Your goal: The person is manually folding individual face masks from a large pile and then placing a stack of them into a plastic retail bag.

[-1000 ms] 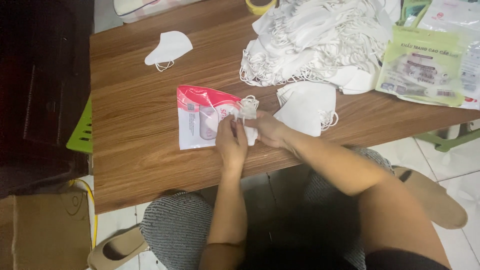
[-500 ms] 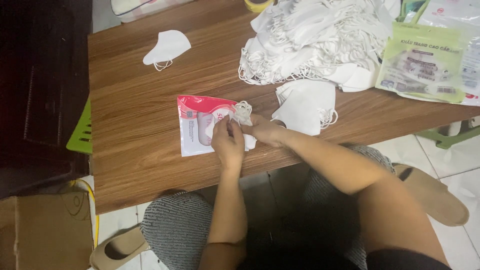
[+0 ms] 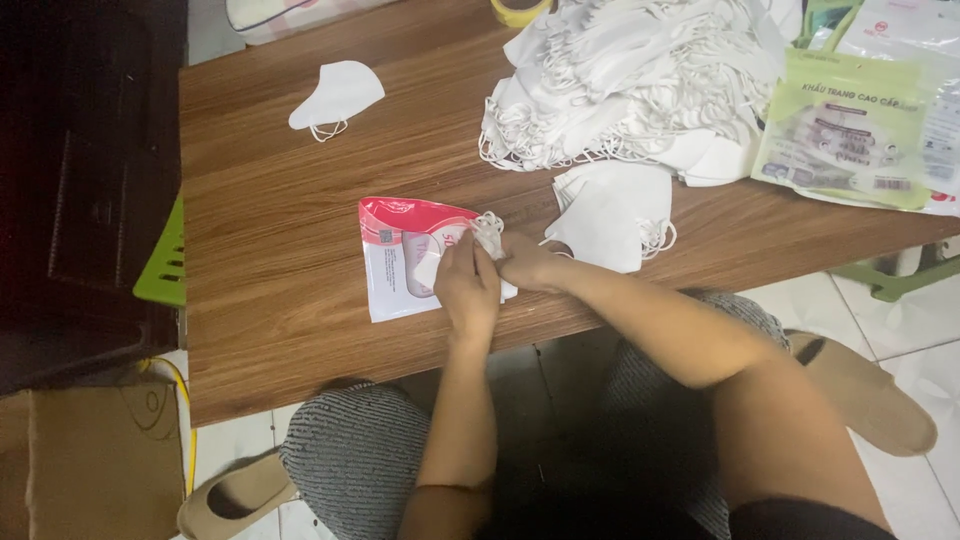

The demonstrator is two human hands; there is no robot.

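A red and white plastic pouch (image 3: 395,255) lies flat on the wooden table (image 3: 280,220) near its front edge. My left hand (image 3: 467,285) presses on the pouch's right end. My right hand (image 3: 525,262) meets it there, and both pinch a white face mask (image 3: 488,232) at the pouch's mouth. The mask's ear loops stick out above my fingers. Most of the mask is hidden by my hands and the pouch.
A small stack of white masks (image 3: 615,210) lies just right of my hands. A big heap of masks (image 3: 630,70) fills the far right. Green pouches (image 3: 850,130) sit at the right edge. One lone mask (image 3: 335,95) lies far left. A green stool (image 3: 165,265) stands left.
My hands have stayed at the pouch's right end, and the mask's white bulk showing above my fingers has shrunk slightly. The pouch has barely shifted.
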